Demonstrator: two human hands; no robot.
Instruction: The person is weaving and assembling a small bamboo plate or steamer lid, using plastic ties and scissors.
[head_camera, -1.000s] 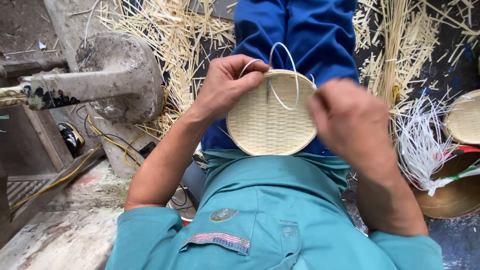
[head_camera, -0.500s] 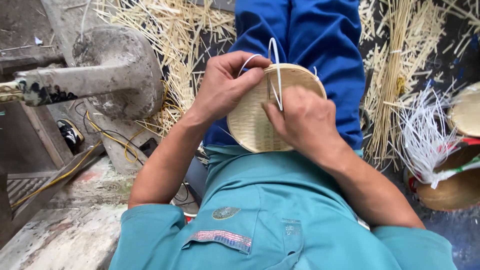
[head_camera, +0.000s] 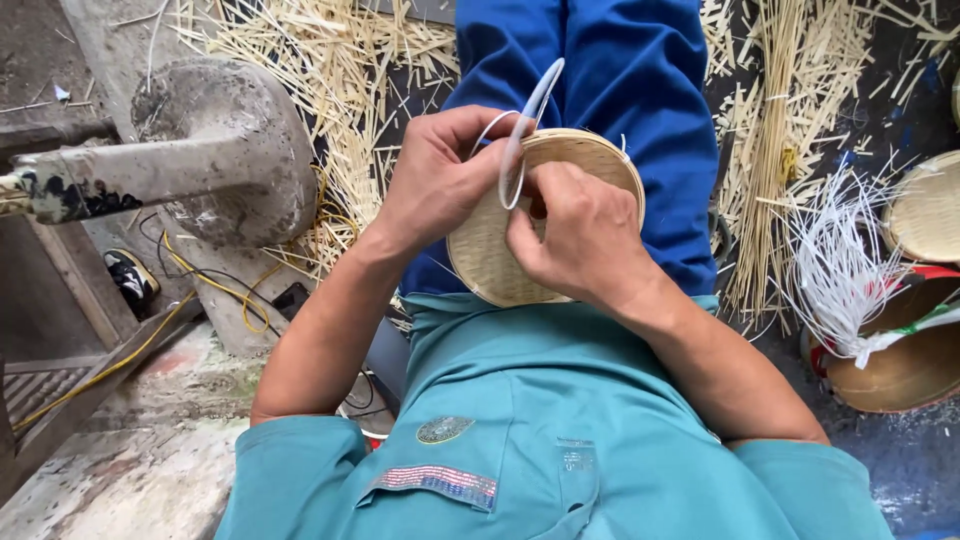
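Woven bamboo basket (head_camera: 500, 255) rests in the lap – left hand (head_camera: 440, 180) grips its rim, right hand (head_camera: 585, 235) pinches a white strip (head_camera: 525, 125) (looped upward) against it

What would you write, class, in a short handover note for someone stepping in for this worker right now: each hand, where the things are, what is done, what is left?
Left hand: grips the far-left rim of the round woven tray and pinches the white strip, which loops up above the rim.
Right hand: lies over the tray's middle, fingers at the strip by the rim.
Tray: on the lap, against blue trousers.
Spare white strips: bundled on the floor to the right, beside more trays.
Done: the tray's body is woven.
Left: the strip is not yet pulled tight at the rim; how far the binding runs is hidden.
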